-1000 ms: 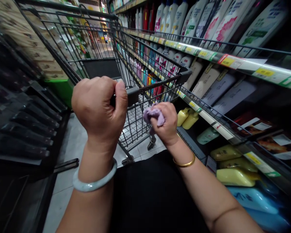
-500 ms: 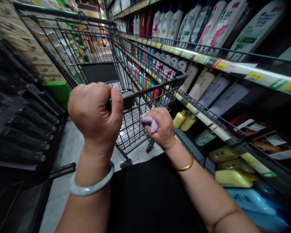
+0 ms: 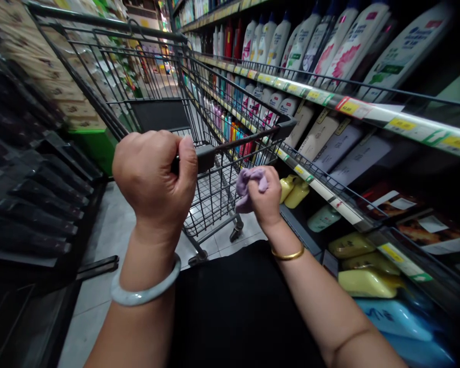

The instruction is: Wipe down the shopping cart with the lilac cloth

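Note:
My left hand (image 3: 153, 176), with a pale bangle (image 3: 145, 286) on its wrist, is wrapped round the handle (image 3: 205, 157) of a dark wire shopping cart (image 3: 210, 202). The part of the handle inside my fist is hidden. In my right hand (image 3: 267, 197) a crumpled purple cloth (image 3: 247, 189) is bunched, with folds sticking out at the left of the fingers. This hand is in front of the cart's right side, below the handle bar. A gold bracelet (image 3: 289, 253) circles the right wrist. The cart's basket shows bare wire mesh and a tiled floor through it.
On the right, shelves (image 3: 322, 97) with price labels run along the aisle, holding shampoo bottles (image 3: 352, 46) and boxes (image 3: 322, 135). Yellow bottles (image 3: 368, 281) lie low, close to my right forearm. Dark packaged goods (image 3: 42, 199) hang at the left, beside a green box (image 3: 94, 148).
My right hand has turned and shifted slightly right, and more of the purple cloth now shows. The left hand stays round the cart handle. The view has shifted slightly.

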